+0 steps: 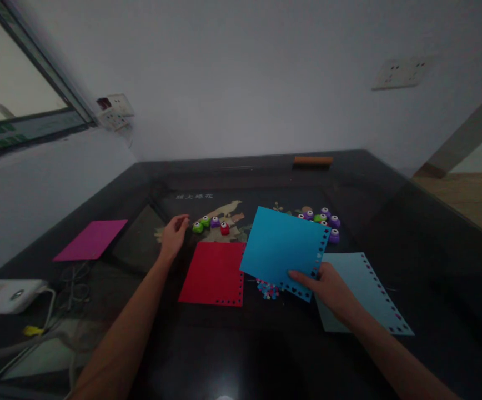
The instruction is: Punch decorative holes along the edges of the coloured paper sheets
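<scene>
My right hand [322, 283] pinches a bright blue sheet of paper [285, 244] near its lower right corner, thumb on top. The sheet is tilted above the table and has small shaped holes along its right and lower edges. My left hand [176, 233] is empty, its fingers loosely bent and a little apart, just left of several small craft punches [211, 223] in green, purple and red. A red sheet [216, 273] with punched holes lies below them. Small punched-out paper pieces [268, 290] lie partly under the blue sheet.
A pale blue punched sheet [361, 289] lies at right, with more craft punches [328, 219] behind it. At left are a magenta sheet [93, 240], a white device [10, 294] and cables. An orange-brown bar [313, 160] lies at the table's back edge by the wall.
</scene>
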A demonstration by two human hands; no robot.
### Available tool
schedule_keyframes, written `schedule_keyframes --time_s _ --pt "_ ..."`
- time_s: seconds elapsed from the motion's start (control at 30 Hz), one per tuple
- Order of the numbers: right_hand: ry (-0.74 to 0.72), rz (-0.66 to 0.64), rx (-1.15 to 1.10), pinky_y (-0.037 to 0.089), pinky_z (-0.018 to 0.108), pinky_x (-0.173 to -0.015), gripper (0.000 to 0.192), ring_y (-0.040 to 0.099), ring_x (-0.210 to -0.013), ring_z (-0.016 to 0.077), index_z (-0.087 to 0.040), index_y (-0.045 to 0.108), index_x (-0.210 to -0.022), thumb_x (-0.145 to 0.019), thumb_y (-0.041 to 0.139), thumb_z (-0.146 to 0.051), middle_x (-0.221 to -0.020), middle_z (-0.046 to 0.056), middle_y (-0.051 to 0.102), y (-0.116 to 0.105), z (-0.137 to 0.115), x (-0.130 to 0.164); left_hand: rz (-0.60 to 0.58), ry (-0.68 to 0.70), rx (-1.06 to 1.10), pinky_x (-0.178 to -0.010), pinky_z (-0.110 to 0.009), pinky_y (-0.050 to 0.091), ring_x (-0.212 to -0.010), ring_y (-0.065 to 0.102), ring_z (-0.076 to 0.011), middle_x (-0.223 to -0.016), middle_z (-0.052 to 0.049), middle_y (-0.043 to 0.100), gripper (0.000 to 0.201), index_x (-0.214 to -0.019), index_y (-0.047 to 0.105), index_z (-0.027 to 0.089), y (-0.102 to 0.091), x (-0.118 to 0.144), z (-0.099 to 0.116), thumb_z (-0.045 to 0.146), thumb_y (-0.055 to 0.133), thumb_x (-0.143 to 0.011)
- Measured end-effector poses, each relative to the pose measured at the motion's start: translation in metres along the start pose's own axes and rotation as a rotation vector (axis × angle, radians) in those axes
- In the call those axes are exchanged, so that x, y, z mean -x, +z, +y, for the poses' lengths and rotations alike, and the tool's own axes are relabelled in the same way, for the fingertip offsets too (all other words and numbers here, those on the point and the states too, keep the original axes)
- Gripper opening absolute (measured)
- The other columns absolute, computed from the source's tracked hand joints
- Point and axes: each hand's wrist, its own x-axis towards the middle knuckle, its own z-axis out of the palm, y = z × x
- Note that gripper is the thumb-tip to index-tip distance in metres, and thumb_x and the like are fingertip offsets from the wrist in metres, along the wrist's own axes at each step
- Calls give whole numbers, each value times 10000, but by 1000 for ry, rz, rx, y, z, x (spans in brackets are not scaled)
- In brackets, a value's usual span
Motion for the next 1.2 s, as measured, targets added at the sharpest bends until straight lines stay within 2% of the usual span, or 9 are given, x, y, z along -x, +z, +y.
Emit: schedule_keyframes --time_s 0.13,0.27,0.47,0.73,0.9,1.03,1.1,1.2 --pt "8 17 10 530 419 -747 381 672 -776 268 -155 681 -831 -686 649 -506 -862 76 727 -1 2 -1 -160 23 -81 -857 -357 456 -985 590 -231 -1112 -110 626 430 -1069 605 153 1 4 -7 456 507 -780" --pt "-9 66 65 527 418 -736 371 669 -759 270 -161 690 -805 -689 648 -511 -839 72 729 -3 2 0 -244 76 -165 -889 -358 437 -1037 564 -239 -1141 -115 609 479 -1114 590 153 -4 6 -5 454 575 -741" --pt "-48 76 -4 515 448 -805 361 670 -837 285 -172 698 -878 -696 658 -481 -925 72 723 -1 1 1 -272 181 -281 -914 -372 414 -1017 563 -246 -1066 -104 628 391 -1028 621 165 -3 6 -13 423 600 -735" --pt "-79 77 -20 511 482 -799 374 672 -813 294 -162 702 -867 -689 662 -488 -911 84 724 0 1 3 -203 143 -318 -822 -338 436 -909 591 -236 -960 -82 654 361 -905 613 167 -3 8 -13 469 614 -706" --pt "-112 124 15 511 451 -796 343 669 -812 279 -173 701 -830 -697 653 -486 -884 67 728 -3 -4 4 -66 113 -300 -753 -295 447 -818 593 -203 -876 -49 655 374 -888 597 172 -12 11 5 494 609 -698" --pt "-99 129 -37 512 435 -788 337 667 -816 276 -179 701 -820 -685 665 -486 -876 65 729 -5 -6 5 41 122 -233 -691 -266 454 -731 581 -167 -817 -37 650 369 -894 601 151 -16 13 33 458 627 -691" --pt "-90 137 -68 510 429 -792 347 666 -818 270 -177 700 -831 -686 666 -490 -885 66 728 -5 -6 4 31 131 -104 -697 -266 470 -759 597 -168 -861 -54 662 400 -948 605 136 -15 19 50 427 650 -677" --pt "-90 170 -100 507 429 -795 379 664 -826 271 -165 693 -857 -674 678 -497 -901 72 725 -4 -5 4 -75 119 65 -751 -302 494 -813 621 -181 -974 -70 665 490 -1100 590 149 -10 37 78 394 663 -682"
